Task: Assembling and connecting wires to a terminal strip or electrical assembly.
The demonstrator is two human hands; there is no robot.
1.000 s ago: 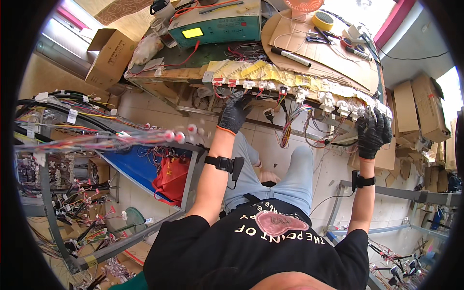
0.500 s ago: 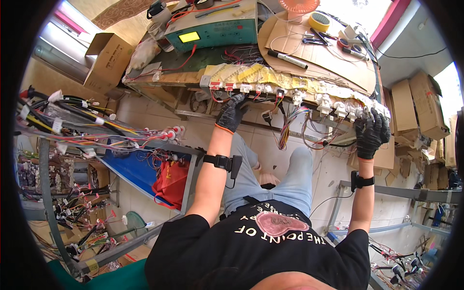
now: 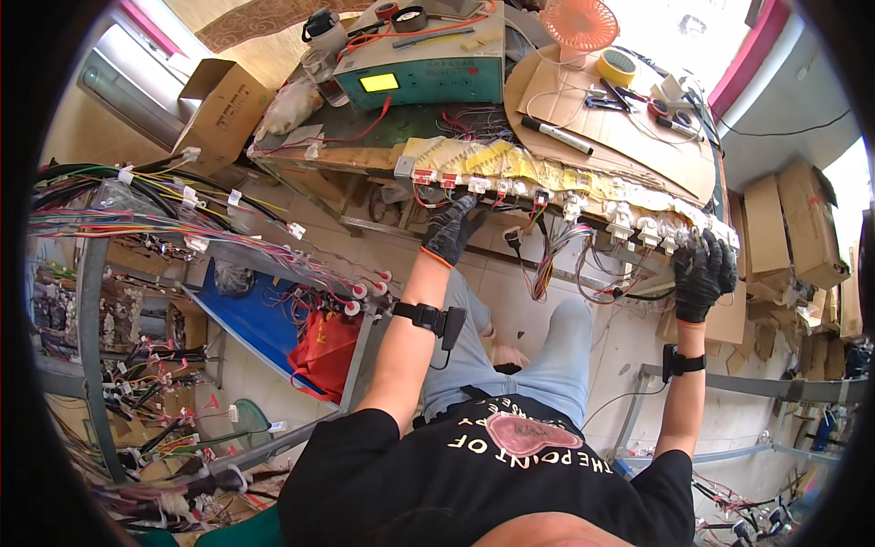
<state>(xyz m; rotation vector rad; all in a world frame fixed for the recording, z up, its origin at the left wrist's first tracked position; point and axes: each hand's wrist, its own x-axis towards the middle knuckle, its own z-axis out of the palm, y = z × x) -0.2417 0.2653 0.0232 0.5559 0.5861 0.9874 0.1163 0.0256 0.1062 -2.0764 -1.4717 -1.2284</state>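
Observation:
Along the front edge of the bench runs a row of connectors on a strip wrapped in yellow tape. My left hand, in a black glove, reaches up to a white connector near the row's left end, its fingers closed at it. At the right end, my gloved right hand has its fingers bent against the last white connectors; what lies under the fingertips is hidden. Between the hands a bundle of coloured wires hangs from the row, beside a loose black connector.
A green test box with a lit yellow display stands on the bench. A marker, pliers and an orange fan are on or beside cardboard. Wire harnesses lie over a metal rack at left. Cardboard boxes stand right.
The view has shifted a little, so the bench sits slightly lower and farther right. Both hands stay at the same parts of the connector row.

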